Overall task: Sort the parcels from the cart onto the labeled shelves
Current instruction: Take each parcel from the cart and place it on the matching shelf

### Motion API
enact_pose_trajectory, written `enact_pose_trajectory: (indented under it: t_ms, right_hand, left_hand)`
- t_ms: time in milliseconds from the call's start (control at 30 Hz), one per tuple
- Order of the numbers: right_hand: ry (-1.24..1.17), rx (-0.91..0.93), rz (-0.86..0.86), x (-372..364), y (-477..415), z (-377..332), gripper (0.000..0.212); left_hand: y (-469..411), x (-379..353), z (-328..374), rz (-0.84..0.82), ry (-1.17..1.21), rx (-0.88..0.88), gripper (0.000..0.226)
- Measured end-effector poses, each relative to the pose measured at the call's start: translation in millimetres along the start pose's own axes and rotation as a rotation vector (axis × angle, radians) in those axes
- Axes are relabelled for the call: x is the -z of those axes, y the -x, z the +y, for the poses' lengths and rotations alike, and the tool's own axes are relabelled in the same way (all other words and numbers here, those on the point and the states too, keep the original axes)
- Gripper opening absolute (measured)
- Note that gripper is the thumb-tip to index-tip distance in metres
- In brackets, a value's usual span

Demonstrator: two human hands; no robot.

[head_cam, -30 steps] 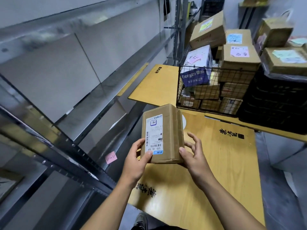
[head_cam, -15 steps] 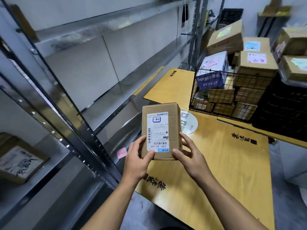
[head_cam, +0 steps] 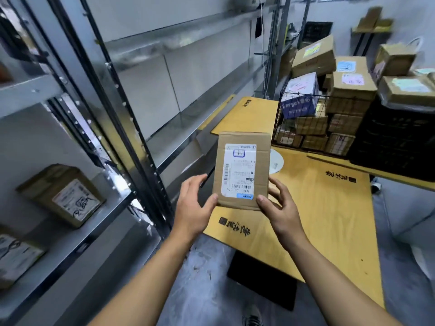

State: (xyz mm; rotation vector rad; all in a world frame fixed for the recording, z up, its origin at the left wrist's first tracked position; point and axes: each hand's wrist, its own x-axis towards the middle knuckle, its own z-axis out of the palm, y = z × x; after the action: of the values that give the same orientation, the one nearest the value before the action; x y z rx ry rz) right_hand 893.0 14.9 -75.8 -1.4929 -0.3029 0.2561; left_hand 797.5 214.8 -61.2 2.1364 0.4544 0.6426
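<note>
I hold a small brown cardboard parcel [head_cam: 242,170] upright in front of me, its white shipping label facing the camera. My left hand [head_cam: 194,208] grips its lower left corner and my right hand [head_cam: 280,208] grips its lower right corner. The wire cart [head_cam: 313,128] at the right holds several stacked cardboard parcels, among them a blue and white box [head_cam: 300,97]. The grey metal shelves [head_cam: 146,128] run along the left; a lower shelf bay at the far left holds two brown parcels [head_cam: 62,194].
Flat yellow-brown boards [head_cam: 317,208] with black printed characters lie beneath the parcel. Black crates [head_cam: 395,142] topped with more boxes stand at the right. A black mat [head_cam: 261,278] lies on the grey floor near my shoe. Dark shelf uprights [head_cam: 131,137] stand close on the left.
My view has swung left and up, bringing the left shelf bay with its parcels into sight. The parcel stays in both hands, now turned with its label squarely facing me.
</note>
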Motion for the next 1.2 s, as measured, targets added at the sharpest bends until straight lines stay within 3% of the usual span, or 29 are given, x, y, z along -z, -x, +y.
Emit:
enact_pose_trajectory:
  t_ms: [267, 500, 767, 1200]
  right_hand:
    - [0.041, 0.058, 0.022, 5, 49, -14, 0.060]
    - [0.019, 0.106, -0.113, 0, 77, -25, 0.063]
    - [-0.013, 0.121, -0.280, 7, 120, -44, 0.061]
    - [-0.053, 0.208, -0.727, -80, 219, -64, 0.060]
  left_hand:
    - [34, 56, -3, -0.173, -0.369, -0.023, 0.059]
    - [81, 87, 20, -0.261, -0.709, 0.028, 0.056]
    - [161, 108, 52, -0.165, -0.985, 0.074, 0.048]
    - [339, 203, 79, 0.085, -1.028, 0.500, 0.053]
